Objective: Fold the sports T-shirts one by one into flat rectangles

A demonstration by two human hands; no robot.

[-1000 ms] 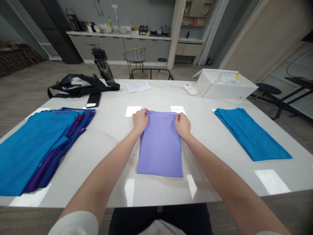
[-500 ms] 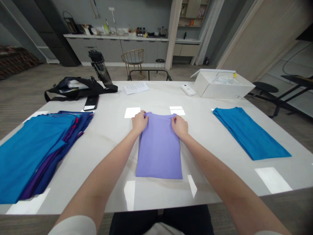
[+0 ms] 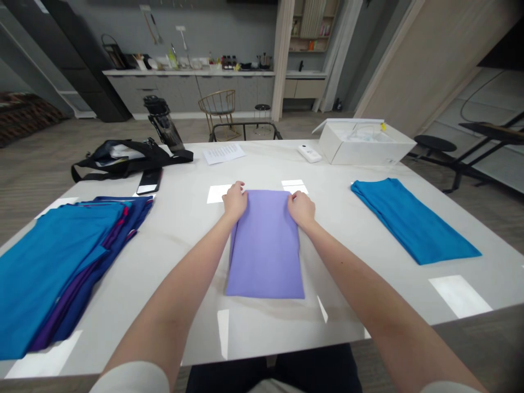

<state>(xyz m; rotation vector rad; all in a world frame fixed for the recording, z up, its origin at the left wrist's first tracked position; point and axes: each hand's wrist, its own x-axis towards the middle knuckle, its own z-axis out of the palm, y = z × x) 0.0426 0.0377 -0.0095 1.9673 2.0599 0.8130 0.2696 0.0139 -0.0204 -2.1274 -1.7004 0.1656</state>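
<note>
At the far left of the white bench (image 3: 180, 218), a pile of clothes (image 3: 61, 251) lies with a bright blue piece on top and purple and navy layers showing along its right side. Beyond it sits a black bag (image 3: 123, 155), open at the top, with a phone (image 3: 149, 181) lying just in front of it and a dark bottle (image 3: 164, 124) behind its strap. A printed paper (image 3: 224, 154) lies flat near the far edge.

The left hand (image 3: 235, 201) touches the far left corner of the purple cloth (image 3: 264, 245), its fingers close together; whether they pinch the fabric I cannot tell. The cloth lies folded and flat in the middle of the bench, between both forearms. The right hand (image 3: 302, 208) is at the far right corner, fingers bent in narrowly against the fabric, their grip likewise unclear.

Farther right, a small white device (image 3: 310, 153) lies beside a white box (image 3: 364, 147) with its lid raised. Nearer, a folded blue cloth (image 3: 413, 221) lies alone toward the right end.
</note>
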